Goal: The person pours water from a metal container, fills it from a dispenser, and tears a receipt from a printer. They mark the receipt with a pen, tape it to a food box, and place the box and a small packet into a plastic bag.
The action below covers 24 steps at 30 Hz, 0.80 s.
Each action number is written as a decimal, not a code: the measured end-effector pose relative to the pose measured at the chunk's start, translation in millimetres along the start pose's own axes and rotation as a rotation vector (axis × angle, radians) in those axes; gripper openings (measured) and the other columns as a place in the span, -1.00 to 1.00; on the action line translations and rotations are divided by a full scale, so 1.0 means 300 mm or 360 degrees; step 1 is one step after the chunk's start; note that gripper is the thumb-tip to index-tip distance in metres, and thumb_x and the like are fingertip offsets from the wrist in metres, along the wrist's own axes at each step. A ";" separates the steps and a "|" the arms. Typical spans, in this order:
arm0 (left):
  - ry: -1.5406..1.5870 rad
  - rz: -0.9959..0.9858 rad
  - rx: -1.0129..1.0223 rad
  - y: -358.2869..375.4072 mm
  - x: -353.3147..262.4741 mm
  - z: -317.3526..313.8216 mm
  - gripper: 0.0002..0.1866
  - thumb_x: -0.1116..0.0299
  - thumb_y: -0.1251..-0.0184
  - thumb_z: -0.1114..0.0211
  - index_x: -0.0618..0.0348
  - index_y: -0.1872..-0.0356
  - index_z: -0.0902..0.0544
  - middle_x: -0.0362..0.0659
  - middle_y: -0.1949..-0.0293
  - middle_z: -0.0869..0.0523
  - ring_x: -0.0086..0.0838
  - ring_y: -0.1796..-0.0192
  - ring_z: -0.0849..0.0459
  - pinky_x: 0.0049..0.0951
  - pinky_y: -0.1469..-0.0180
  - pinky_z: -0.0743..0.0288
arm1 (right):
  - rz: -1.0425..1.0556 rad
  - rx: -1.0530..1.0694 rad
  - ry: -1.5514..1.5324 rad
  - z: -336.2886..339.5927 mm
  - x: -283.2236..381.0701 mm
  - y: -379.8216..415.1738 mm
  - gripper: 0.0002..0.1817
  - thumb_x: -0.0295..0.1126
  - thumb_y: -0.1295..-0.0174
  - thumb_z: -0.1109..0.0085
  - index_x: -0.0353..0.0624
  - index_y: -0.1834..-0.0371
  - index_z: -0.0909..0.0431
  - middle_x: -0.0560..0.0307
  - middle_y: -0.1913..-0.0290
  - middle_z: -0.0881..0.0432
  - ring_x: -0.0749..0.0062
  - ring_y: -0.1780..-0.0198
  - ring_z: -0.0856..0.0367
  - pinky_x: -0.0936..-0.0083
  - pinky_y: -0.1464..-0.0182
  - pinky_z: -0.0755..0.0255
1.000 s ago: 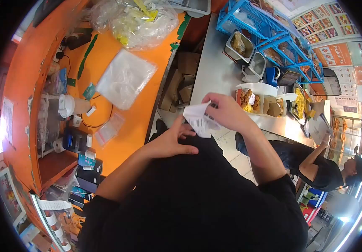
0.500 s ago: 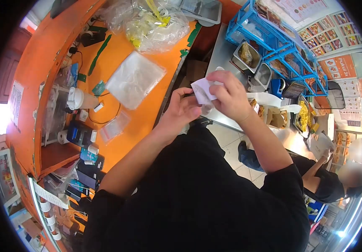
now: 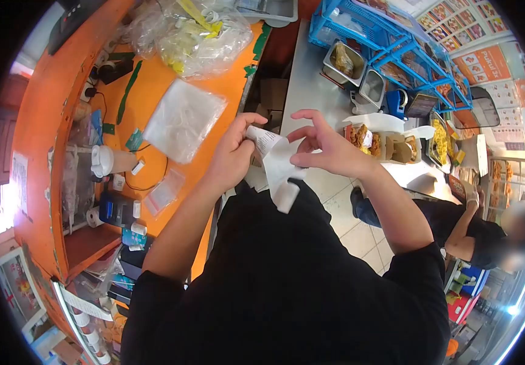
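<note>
A curling white paper receipt (image 3: 274, 159) with printed lines near its top hangs in front of my body, its lower end rolled over. My left hand (image 3: 233, 152) is closed, pinching the receipt by its upper left corner. Close against the receipt's right edge is my right hand (image 3: 326, 148), its thumb and fingers apart. Whether a right fingertip touches the paper is hard to make out. To the left of my left hand, a stack of clear plastic bags (image 3: 184, 121) lies on the orange counter (image 3: 211, 91).
Bundled clear plastic (image 3: 205, 39) sits at the counter's back. A lidded cup (image 3: 111, 161) stands on the left. Across the gap, a metal worktop (image 3: 302, 79) carries metal containers (image 3: 343, 64), food boxes (image 3: 384, 146) and blue baskets (image 3: 390, 48). A co-worker (image 3: 457, 228) is at the right.
The receipt has unfolded from a small piece between both hands into a longer hanging strip. My left hand has closed on it, while my right hand's fingers have spread and moved slightly away.
</note>
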<state>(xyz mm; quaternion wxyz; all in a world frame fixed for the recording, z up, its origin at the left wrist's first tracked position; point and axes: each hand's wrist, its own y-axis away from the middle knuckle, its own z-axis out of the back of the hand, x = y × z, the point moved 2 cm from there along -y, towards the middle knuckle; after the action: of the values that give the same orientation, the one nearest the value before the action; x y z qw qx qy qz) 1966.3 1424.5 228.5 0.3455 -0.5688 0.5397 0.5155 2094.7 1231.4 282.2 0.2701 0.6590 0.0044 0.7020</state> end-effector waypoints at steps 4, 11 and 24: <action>-0.0277 -0.0302 0.0025 -0.015 -0.024 -0.004 -0.45 0.68 -0.37 0.04 0.18 -0.38 -0.42 -0.14 0.04 -0.64 -0.52 -0.06 -0.61 -0.47 -0.18 -0.46 | -0.0123 0.0002 -0.0043 -0.031 -0.060 -0.038 -0.29 -0.33 -0.27 -0.52 -0.09 -0.43 -0.35 0.16 0.04 -0.69 0.53 0.11 -0.62 0.46 0.02 -0.54; -0.0365 0.0022 0.0225 0.019 -0.082 0.087 -0.46 0.63 -0.48 -0.14 0.13 -0.45 -0.38 -0.18 0.10 -0.69 -0.54 -0.02 -0.67 -0.47 -0.09 -0.50 | 0.0525 -0.0632 0.1282 -0.026 0.018 -0.053 -0.57 -0.53 0.01 -0.43 -0.04 0.01 -0.62 0.09 0.23 -0.64 0.09 0.20 -0.71 0.22 0.13 -0.60; -0.0742 0.0245 0.0631 0.119 -0.107 0.103 -0.76 0.51 -0.41 -0.39 0.26 -0.04 -0.62 -0.20 0.16 -0.73 -0.59 0.06 -0.68 -0.46 -0.03 -0.55 | 0.0756 0.0248 0.1355 -0.140 0.094 0.035 -0.51 -0.34 -0.28 -0.43 -0.04 -0.27 -0.52 0.05 -0.35 -0.54 0.20 -0.34 -0.50 0.11 -0.35 -0.37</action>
<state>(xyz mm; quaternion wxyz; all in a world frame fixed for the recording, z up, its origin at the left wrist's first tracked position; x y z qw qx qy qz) 1928.8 1455.7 258.0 0.5242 -0.3144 0.5774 0.5413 2052.3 1247.9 306.5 0.0267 0.3148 0.0165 0.9486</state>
